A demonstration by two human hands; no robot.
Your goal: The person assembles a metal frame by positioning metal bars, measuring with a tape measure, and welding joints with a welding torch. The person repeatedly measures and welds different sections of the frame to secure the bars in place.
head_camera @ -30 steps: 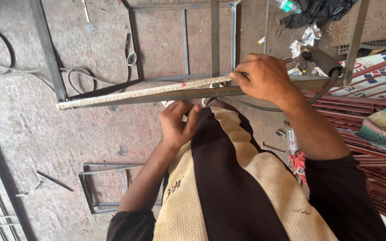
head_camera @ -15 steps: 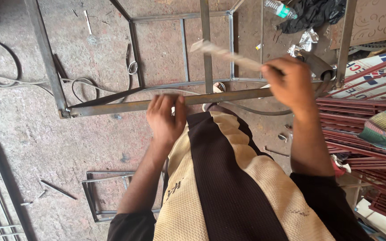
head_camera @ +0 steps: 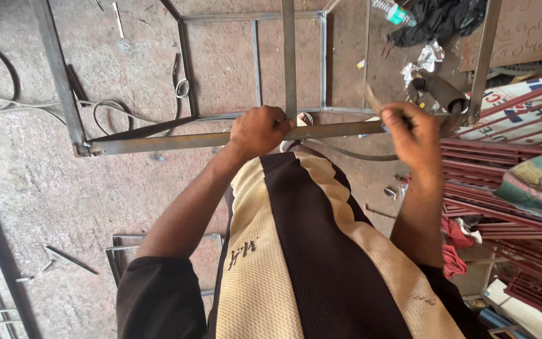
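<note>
A rusty steel frame [head_camera: 158, 143] of welded angle bars lies on the concrete floor in front of me. My left hand [head_camera: 258, 130] is wrapped around its near horizontal bar, just where an upright flat bar [head_camera: 289, 56] crosses it. My right hand [head_camera: 412, 135] hovers just above the same bar, further right, pinching a thin metal strip [head_camera: 371, 97]. The strip is blurred by motion and points up and to the left. My cream and dark brown shirt hides the floor below my hands.
Cables [head_camera: 7, 100] loop over the floor at the left. A smaller steel frame [head_camera: 120, 251] lies near my left elbow. Red metal grilles [head_camera: 497, 188] are stacked at the right. A plastic bottle [head_camera: 393, 12], black cloth [head_camera: 437, 22] and crumpled foil [head_camera: 425, 63] lie at the top right.
My right hand lifted the thin strip off the bar and swung it upward. My left hand rose from near my chest and took hold of the horizontal bar.
</note>
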